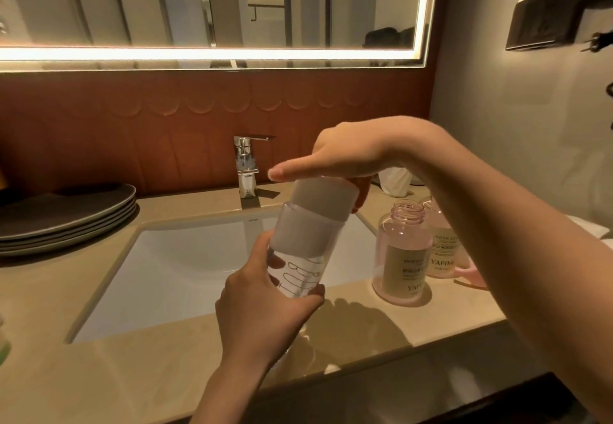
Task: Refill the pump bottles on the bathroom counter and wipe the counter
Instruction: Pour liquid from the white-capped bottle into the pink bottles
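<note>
Left hand (265, 307) wraps around the lower body of a clear refill bottle (308, 234), which leans to the right above the sink (199, 257). The right hand (348, 154) comes down from above and clasps the bottle's wide frosted cap (323, 196), with fingertips curled behind it. The step in hand looks like unscrewing this cap so the refill can be poured. The next move probably calls for a firm twist of the cap while the left hand keeps the body from turning, then lining the mouth up with a narrow neck.

On the beige counter (166, 374), right of the sink, the nearer pump bottle (403, 257) stands upright with its threaded neck open and no pump on it. A second pump bottle (444, 251) stands just behind it, partly hidden by the right forearm. Both are translucent pink with pale labels, and their fill levels cannot be told. The refill bottle holds clear liquid in its lower part. Grey plates (66, 217) are stacked at the left.
</note>
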A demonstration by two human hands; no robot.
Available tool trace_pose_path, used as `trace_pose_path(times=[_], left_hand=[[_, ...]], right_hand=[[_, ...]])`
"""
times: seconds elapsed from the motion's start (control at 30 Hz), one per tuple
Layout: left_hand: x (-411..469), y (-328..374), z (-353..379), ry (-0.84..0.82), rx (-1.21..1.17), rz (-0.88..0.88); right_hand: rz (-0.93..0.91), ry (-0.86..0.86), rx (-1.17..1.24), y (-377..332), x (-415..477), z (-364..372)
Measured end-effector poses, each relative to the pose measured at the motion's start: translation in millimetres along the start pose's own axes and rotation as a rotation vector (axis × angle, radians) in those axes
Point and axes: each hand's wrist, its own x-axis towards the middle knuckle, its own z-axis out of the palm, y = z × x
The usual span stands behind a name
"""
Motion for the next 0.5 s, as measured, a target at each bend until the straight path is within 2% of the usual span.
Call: trace_pose_path(times=[0.07,0.23,0.33,0.5], left_hand=[[0,1,0,0.000,-0.013,0.001],[0,3,0,0.011,-0.064,-0.025],[1,7,-1,0.014,-0.083,-0.031],[3,8,-1,0.024,-0.085,-0.018]], right_hand=[[-0.109,-0.012,-0.013,6,-4,-5],[-0.385,-0.027,0.157,20,-16,-14],[-0.452,0.124,0.231,25,-16,-13],[-0.355,0.493,0.437,51,-31,-19]])
